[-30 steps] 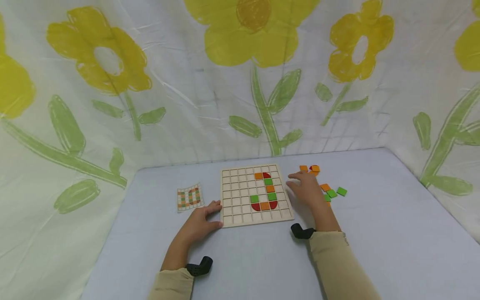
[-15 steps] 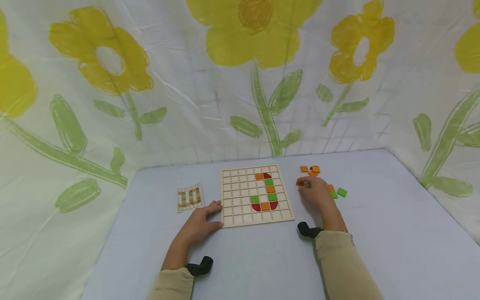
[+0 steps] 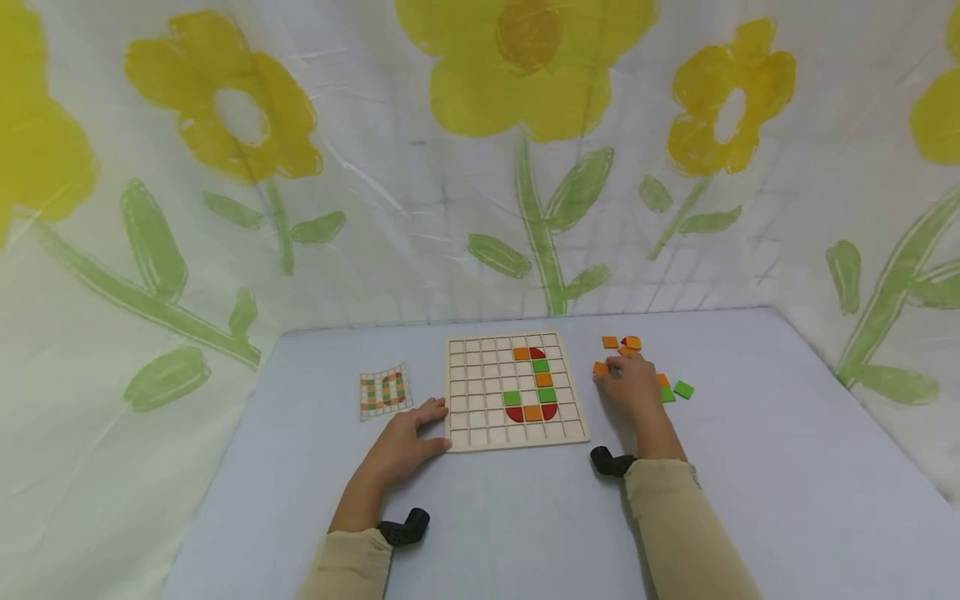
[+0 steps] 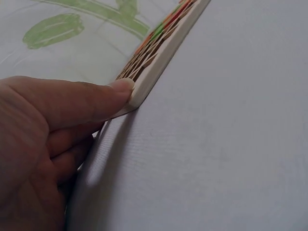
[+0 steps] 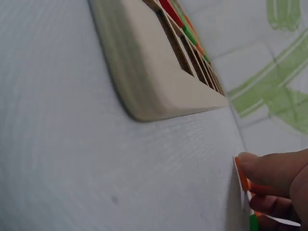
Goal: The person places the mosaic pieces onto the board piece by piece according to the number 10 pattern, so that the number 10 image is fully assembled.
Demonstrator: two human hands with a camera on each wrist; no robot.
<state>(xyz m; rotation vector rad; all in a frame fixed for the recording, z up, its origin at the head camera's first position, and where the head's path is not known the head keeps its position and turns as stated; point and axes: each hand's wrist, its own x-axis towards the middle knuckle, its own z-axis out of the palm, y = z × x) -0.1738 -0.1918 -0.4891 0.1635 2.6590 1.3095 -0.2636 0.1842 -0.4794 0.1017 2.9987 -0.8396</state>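
A square wooden grid board [image 3: 474, 386] lies on the table, with orange, green and red tiles set in a hooked line on its right half. My left hand [image 3: 400, 447] rests against the board's left edge, its thumb [image 4: 113, 96] at the near corner and its fingers spread further up. To the right of the board my right hand [image 3: 632, 393] pinches an orange square tile [image 3: 600, 367], with the thumb on the tile's face [image 5: 242, 174] in the right wrist view. A printed pattern card [image 3: 385, 392] lies left of the board.
Behind the right hand lie orange tiles [image 3: 610, 342] and a red piece, partly overlapping. Green tiles [image 3: 683, 389] lie to its right, one partly hidden by the hand. A white curtain [image 3: 375, 250] with painted flowers hangs behind the table [image 3: 495, 525].
My right hand has moved from the board's right edge slightly right to the loose tiles and now pinches an orange tile. The left hand stays at the board. The head view has shifted slightly.
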